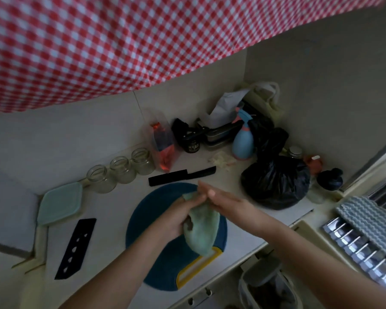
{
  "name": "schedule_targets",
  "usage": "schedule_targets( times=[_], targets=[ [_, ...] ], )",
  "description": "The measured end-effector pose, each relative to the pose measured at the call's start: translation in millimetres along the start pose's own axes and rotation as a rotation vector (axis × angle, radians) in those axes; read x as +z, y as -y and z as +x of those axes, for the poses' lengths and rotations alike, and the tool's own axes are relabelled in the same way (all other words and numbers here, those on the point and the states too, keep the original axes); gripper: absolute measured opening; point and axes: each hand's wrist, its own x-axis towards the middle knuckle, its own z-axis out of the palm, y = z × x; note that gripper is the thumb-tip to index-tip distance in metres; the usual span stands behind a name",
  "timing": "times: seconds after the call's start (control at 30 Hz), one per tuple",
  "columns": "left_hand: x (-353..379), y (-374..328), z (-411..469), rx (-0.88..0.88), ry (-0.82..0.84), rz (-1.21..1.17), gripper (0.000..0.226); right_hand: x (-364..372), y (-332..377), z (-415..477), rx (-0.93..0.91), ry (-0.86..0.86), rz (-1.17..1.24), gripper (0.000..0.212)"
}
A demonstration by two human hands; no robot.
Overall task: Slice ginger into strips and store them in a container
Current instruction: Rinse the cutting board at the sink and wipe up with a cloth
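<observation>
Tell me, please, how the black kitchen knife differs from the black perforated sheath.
The black kitchen knife lies crosswise beyond the round blue cutting board; the black perforated sheath lies left of it. The sheath shows a row of holes; the knife none. Both are black and lie flat, untouched.

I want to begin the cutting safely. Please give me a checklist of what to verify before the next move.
1. Hands free for the knife: not ok. The left hand grips the green cloth; the right hand lies against it with straight fingers.
2. Black knife uncovered, lying beyond the blue cutting board: ok.
3. Knife sheath set aside, left of the board: ok.
4. Ginger on the board: cannot tell; none shows around the cloth.
5. Three glass jars open and upright: ok.
</observation>
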Motion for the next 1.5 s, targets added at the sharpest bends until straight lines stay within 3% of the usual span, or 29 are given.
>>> schedule_targets(
  times=[0.07,0.17,0.23,0.33,0.47,0.63,0.7,0.77,0.83,0.87,0.97,1.03,1.1,1.17,1.27,1.37,1.5],
  targets=[
    [-2.2,-0.3,1.8,-0.037,-0.024,-0.090,0.033,-7.3,-1.8,-0.5,-0.081,-0.087,-0.007,0.039],
    [-1.1,-7.1,4.4,-0.089,-0.012,-0.206,0.029,-18.9,-14.6,5.2,-0.072,-0.473,-0.077,0.048],
    [1.4,-14.8,5.1,-0.076,0.013,-0.203,0.035,-23.8,-21.9,5.9,0.105,-0.420,-0.027,0.061],
    [0.7,-23.2,7.4,-0.049,0.062,-0.139,0.042,-24.5,-35.3,3.4,0.194,-0.245,0.085,0.021],
    [-1.3,-27.4,12.2,-0.012,0.096,0.021,0.038,-24.9,-37.2,4.0,0.101,-0.406,0.152,0.007],
    [1.3,-23.5,21.6,-0.022,0.090,0.232,0.030,-31.5,-26.1,-4.2,0.068,-0.593,0.161,0.023],
    [3.7,-21.3,26.2,-0.040,0.002,0.263,0.043,-37.6,-22.8,-9.8,0.027,-0.574,0.015,0.022],
    [5.1,-17.0,30.8,-0.024,-0.048,0.390,0.082,-45.0,-19.1,-14.9,0.016,-0.509,-0.169,0.024],
    [10.9,-15.6,31.4,0.076,-0.053,0.722,0.109,-50.8,-12.8,-19.3,0.022,-0.432,-0.310,0.028],
    [15.8,-15.0,30.2,0.171,-0.030,0.880,0.108,-52.9,-8.6,-20.8,0.020,-0.390,-0.383,0.032],
    [34.6,-16.8,27.9,0.410,0.094,0.984,0.060,-58.2,7.7,-23.9,-0.039,-0.315,-0.595,0.037],
    [42.6,-16.2,31.0,0.416,0.155,0.911,0.029,-63.0,18.1,-27.4,-0.092,-0.352,-0.790,0.030],
    [49.1,-17.8,35.0,0.365,0.198,0.859,0.017,-75.1,22.5,-33.3,-0.119,-0.422,-0.913,0.022],
    [56.4,-20.7,38.2,0.304,0.268,0.824,0.016,-86.3,19.1,-40.2,-0.110,-0.426,-0.831,0.015],
    [70.1,-23.6,42.1,0.260,0.355,0.800,0.014,-90.7,2.6,-47.9,-0.039,-0.482,-0.438,0.002],
    [86.7,-22.4,47.3,0.270,0.305,0.701,0.015,-91.6,-11.8,-56.5,0.040,-0.608,-0.143,0.012],
    [107.6,-13.9,60.3,0.261,0.218,0.693,0.021,-111.4,-25.4,-80.9,0.160,-0.580,-0.027,0.028]
  ],
)
